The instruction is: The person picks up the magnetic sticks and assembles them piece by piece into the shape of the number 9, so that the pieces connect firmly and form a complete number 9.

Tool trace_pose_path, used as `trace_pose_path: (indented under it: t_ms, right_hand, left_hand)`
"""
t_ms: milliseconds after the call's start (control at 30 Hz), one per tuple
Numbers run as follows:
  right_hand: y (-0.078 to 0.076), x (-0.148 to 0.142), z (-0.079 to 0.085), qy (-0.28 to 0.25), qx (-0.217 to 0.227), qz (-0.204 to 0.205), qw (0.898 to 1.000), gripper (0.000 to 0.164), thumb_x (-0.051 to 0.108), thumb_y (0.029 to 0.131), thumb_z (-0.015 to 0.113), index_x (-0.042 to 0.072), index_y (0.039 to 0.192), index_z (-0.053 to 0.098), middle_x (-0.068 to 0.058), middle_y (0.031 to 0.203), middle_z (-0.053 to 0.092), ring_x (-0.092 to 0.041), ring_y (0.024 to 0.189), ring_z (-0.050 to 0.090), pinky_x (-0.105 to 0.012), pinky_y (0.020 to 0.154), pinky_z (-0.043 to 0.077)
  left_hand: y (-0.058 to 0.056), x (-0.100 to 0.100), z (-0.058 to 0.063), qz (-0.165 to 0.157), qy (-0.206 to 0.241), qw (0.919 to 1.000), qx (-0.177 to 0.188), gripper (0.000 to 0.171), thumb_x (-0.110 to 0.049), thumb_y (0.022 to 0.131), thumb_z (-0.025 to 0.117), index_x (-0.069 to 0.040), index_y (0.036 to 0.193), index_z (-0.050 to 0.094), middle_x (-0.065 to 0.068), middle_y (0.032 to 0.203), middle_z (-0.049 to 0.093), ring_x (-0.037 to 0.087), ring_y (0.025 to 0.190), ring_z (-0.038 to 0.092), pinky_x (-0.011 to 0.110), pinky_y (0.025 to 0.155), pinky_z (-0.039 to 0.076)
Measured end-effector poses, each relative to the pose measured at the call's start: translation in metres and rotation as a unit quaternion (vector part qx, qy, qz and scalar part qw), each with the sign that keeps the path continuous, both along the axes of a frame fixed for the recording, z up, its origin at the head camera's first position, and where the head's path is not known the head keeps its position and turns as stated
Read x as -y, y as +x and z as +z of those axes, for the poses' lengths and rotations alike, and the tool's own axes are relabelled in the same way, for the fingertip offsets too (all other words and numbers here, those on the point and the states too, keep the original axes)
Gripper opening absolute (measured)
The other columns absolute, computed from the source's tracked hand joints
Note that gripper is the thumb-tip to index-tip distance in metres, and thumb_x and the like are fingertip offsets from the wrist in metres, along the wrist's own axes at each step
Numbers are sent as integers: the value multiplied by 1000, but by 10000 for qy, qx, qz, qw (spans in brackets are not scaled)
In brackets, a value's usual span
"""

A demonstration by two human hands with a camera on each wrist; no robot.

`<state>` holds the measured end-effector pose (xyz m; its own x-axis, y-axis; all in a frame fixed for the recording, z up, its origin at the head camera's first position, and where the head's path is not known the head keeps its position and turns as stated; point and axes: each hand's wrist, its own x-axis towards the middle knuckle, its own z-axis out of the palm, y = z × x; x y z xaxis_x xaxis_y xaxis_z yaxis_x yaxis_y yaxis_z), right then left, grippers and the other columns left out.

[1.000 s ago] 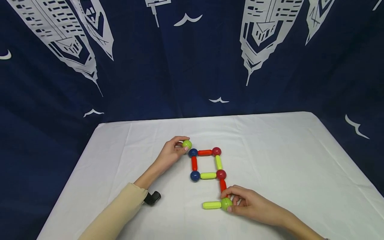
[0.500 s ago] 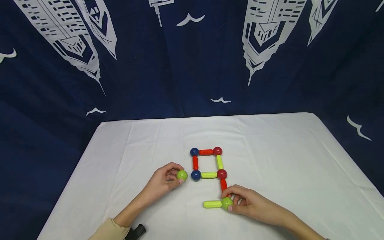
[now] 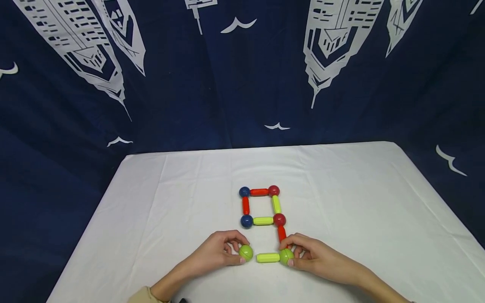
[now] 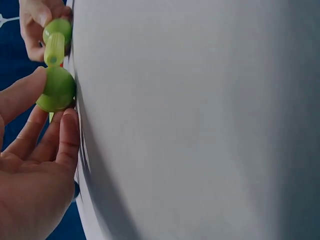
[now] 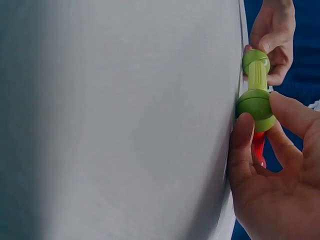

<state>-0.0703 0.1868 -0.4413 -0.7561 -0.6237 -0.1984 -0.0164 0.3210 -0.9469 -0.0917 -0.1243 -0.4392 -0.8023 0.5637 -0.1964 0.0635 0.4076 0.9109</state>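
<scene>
My left hand [image 3: 217,253] pinches a green ball [image 3: 246,252] between thumb and fingers, just left of the free end of a yellow-green rod [image 3: 267,257]. The rod's other end joins a second green ball [image 3: 286,256], which my right hand [image 3: 322,259] grips from the right. From that ball a red rod [image 3: 281,232] runs up to a red ball [image 3: 279,219], the lower right corner of a square of rods and balls. Two blue balls [image 3: 246,221] form the square's left corners. In the right wrist view, the rod [image 5: 257,76] lies between both green balls.
A white cloth covers the table [image 3: 360,202]. Behind it hangs a dark blue curtain [image 3: 242,92] printed with white buildings and birds. The square's upper red rod [image 3: 259,192] lies farther back on the cloth.
My left hand has carried its green ball from beside the upper blue ball, down along the left of the square, to the yellow-green rod's free end. My right hand has stayed in place.
</scene>
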Motion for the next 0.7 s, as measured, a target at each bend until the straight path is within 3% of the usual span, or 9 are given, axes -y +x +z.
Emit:
trace_pose_path:
  t_ms: [433, 700]
  right_hand:
    - [4, 3, 0, 201, -414, -23, 9989, 29, 21, 94, 68, 20, 122, 61, -3, 104, 59, -19, 87, 58, -25, 70, 51]
    - [11, 6, 3, 668, -691, -168, 9952, 29, 31, 95, 66, 26, 123, 62, 4, 104, 59, -15, 87, 56, -25, 72, 49]
  left_hand:
    - [8, -6, -2, 171, 78, 9995, 264, 30, -7, 79, 81, -19, 104, 71, -2, 88, 62, 10, 71, 53, 19, 60, 44]
    - [15, -8, -1, 338, 58, 9987, 380, 31, -7, 80, 80, -16, 107, 70, -2, 91, 61, 12, 73, 54, 19, 61, 44]
